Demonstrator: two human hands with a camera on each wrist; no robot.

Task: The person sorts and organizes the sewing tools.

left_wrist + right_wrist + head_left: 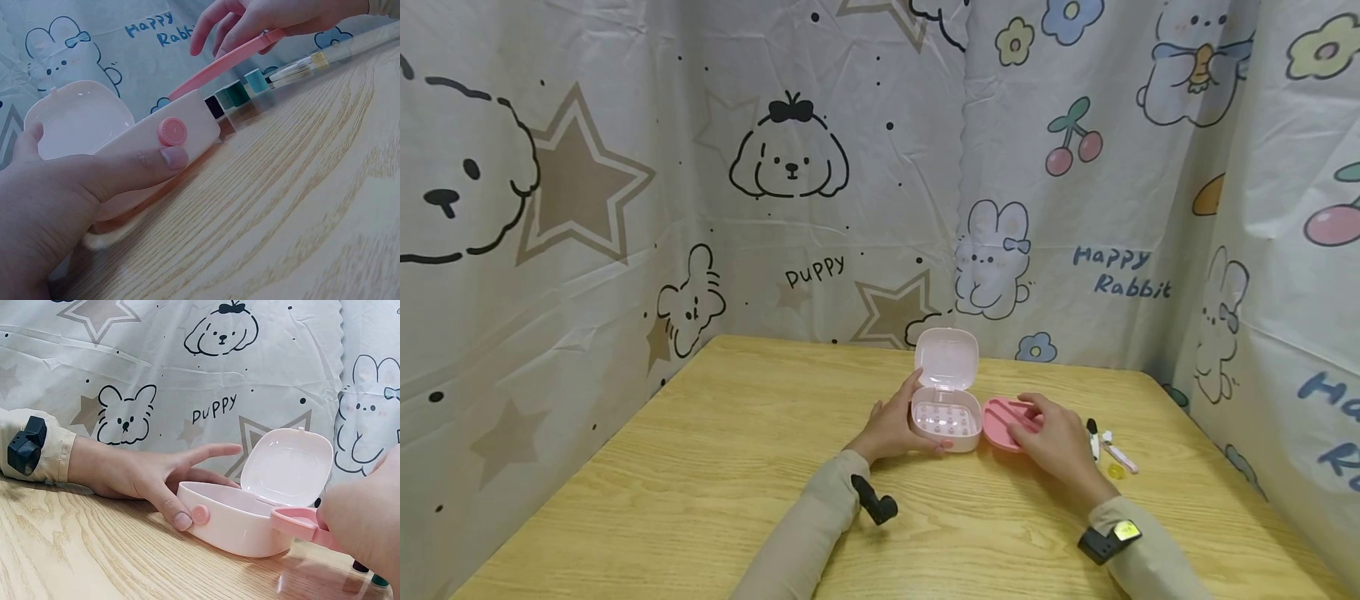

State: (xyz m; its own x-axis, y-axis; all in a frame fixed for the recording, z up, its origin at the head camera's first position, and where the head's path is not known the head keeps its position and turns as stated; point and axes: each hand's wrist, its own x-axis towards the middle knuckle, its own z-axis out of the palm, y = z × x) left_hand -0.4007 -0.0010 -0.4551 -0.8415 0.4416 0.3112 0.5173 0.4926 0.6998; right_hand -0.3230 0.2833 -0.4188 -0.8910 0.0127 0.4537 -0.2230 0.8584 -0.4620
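A pale pink box (946, 421) stands on the table, its hinged lid (947, 358) raised at the back. Small pink pegs in rows show on its floor in the head view. Around its left side rests my left hand (892, 423), the thumb along the front by a round pink button (172, 131) and the fingers behind. A darker pink divided tray (1000, 423) is at the box's right side, tilted in the left wrist view. My right hand (1056, 437) pinches this tray by its right part, thumb in front, fingers over the far edge.
To the right of the tray lie a black-and-white piece (1093, 437), a thin pink-and-white stick (1122, 457) and a small yellow disc (1116, 472). Small black, green and teal cylinders (237, 94) line up beyond the box. Printed curtains hang behind the wooden table (760, 417).
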